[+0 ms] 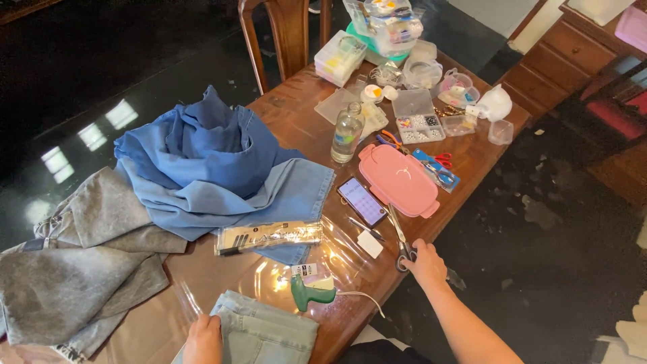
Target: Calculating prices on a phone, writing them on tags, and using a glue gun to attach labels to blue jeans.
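Observation:
My right hand [427, 264] rests at the table's near right edge, its fingers on the dark handles of a pair of scissors [400, 236] whose blades point toward a pink case [399, 179]. My left hand [202, 338] lies at the bottom on folded light-blue denim [266, 331], pressing it flat. A green glue gun [309, 292] with a white cord sits between the two hands. A phone [362, 201] and a small white tag [370, 244] lie just left of the scissors.
Blue jeans [216, 162] and grey jeans [81, 263] are heaped on the left of the wooden table [290, 114]. A clear packet [268, 237], a water bottle [346, 133], bead boxes [418, 118] and plastic containers crowd the far end. A wooden chair [286, 30] stands behind.

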